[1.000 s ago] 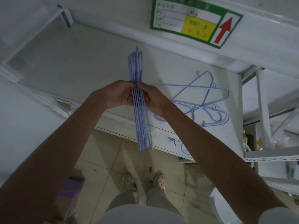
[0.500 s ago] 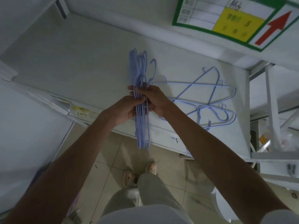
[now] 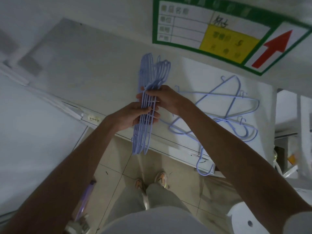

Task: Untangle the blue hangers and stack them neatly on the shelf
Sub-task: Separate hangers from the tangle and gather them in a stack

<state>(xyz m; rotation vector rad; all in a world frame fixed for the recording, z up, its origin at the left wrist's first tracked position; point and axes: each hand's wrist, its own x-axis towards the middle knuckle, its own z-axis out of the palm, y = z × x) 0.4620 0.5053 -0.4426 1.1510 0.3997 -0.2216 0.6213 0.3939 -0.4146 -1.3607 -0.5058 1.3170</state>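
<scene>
A bundle of several blue wire hangers (image 3: 142,135), lined up edge-on, hangs above the front edge of the white shelf (image 3: 87,65). My left hand (image 3: 130,115) grips the bundle from the left around its middle. My right hand (image 3: 166,100) grips it a little higher, just below the hooks (image 3: 160,68), which fan out to the upper right. A tangle of loose blue hangers (image 3: 224,114) lies flat on the shelf to the right, with one hanger's end (image 3: 205,168) drooping over the front edge.
A green-bordered label (image 3: 228,31) with a yellow field and red arrow is on the shelf beam above. A white upright (image 3: 303,132) and further racking stand at the right. Below are a tiled floor and my shoes (image 3: 152,180).
The view has tilted and closed in on the shelf. My left hand slid lower on the bundle and my right hand higher; the hooks fanned out to the right. The loose tangle stayed put.
</scene>
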